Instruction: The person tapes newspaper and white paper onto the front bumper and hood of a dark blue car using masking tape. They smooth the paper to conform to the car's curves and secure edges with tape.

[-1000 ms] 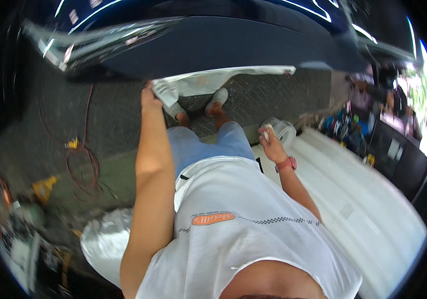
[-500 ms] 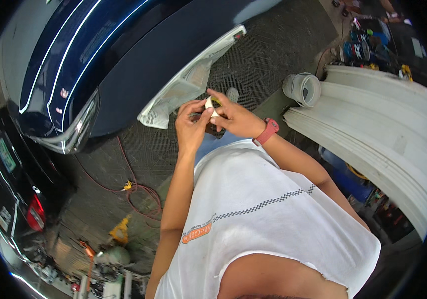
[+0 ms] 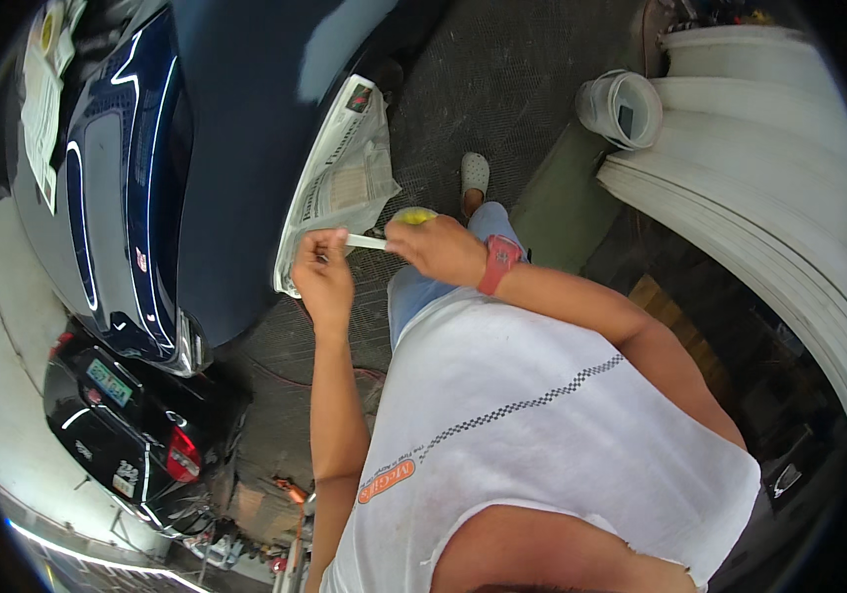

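Observation:
Between my hands a short white strip of tape point(image 3: 366, 241) is stretched out. My left hand point(image 3: 322, 282) pinches its free end next to the lower end of a newspaper sheet point(image 3: 344, 168). My right hand point(image 3: 440, 251) is closed round the tape roll point(image 3: 413, 214), whose yellow side shows above the knuckles; the fingers hide most of it. That newspaper hangs along the lower edge of a dark blue car panel point(image 3: 230, 168), with a dull grey patch on the panel farther up.
On the left stands a black car point(image 3: 136, 425), behind the blue one. More newspaper point(image 3: 43, 119) lies at the far left. A white bucket point(image 3: 596, 109) stands at the right beside large white moulded panels point(image 3: 740, 168). A red hose point(image 3: 275, 378) runs over the floor.
My hands have moved apart and a little left, drawing tape off the roll between them. The view has turned and shifted toward the newspaper's lower end.

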### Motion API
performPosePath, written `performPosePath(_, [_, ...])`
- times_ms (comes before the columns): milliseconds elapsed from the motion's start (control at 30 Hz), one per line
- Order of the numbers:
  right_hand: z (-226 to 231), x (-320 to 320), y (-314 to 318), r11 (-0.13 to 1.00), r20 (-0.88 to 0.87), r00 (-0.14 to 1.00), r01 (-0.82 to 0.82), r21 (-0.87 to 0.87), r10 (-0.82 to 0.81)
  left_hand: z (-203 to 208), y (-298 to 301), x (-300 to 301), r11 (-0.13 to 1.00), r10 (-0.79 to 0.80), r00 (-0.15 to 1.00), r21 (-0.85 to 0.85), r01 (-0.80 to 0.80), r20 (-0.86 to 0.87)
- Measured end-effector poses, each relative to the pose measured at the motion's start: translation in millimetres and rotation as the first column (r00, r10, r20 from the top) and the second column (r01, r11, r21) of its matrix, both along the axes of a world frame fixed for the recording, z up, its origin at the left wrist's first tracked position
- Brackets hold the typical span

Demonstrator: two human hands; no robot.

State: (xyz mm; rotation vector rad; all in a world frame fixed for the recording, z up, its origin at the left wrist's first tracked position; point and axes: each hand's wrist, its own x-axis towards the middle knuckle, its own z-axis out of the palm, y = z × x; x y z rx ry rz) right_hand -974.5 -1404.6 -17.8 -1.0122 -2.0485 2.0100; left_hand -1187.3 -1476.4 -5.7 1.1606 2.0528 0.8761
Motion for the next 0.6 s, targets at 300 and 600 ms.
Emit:
performPosePath(300, [-62,51,48,0.881,-0.080,0.881,0.471,0.045,-0.467,9,68,72,0.936,-0.331,0.845,-0.036,0.349,-0.420])
performPosePath(600, [-183,62,60,0.853,-0.006,0.853,0.522,-0.027,-0.522,-52,88,69,0.906,-0.392,0.867,-0.291,0.306,-0.307])
